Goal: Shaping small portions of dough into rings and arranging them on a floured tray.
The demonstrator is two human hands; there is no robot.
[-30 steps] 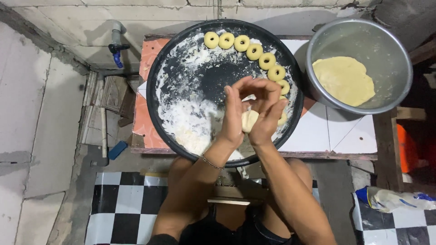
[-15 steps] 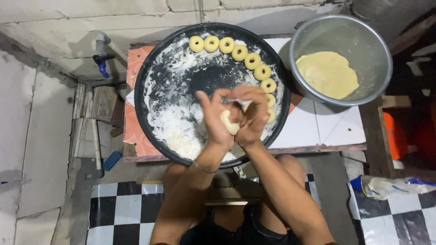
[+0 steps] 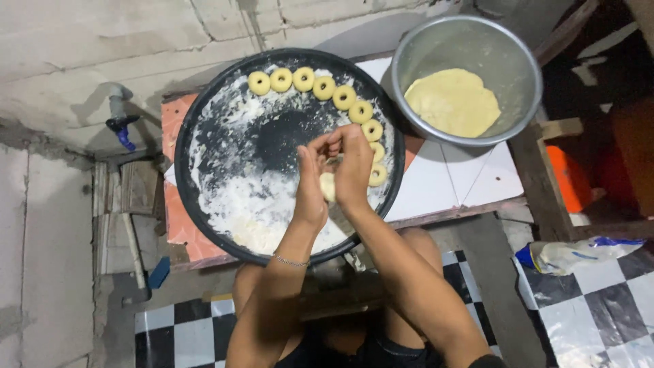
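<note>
Pressing a small pale lump of dough (image 3: 328,185) between both palms, the person holds it over the near right part of the round black flour-dusted tray (image 3: 204,204). The left hand (image 3: 310,184) and the right hand (image 3: 354,167) stand upright, facing each other, fingers curled together at the top and closed about the lump, which peeps out low between the palms. Just right of the hands, a curved row of pale yellow dough rings (image 3: 323,87) follows the tray's far and right rim. A round metal bowl (image 3: 521,82) holding a flat slab of yellow dough (image 3: 453,102) sits far right on the tiled worktop (image 3: 463,184).
</note>
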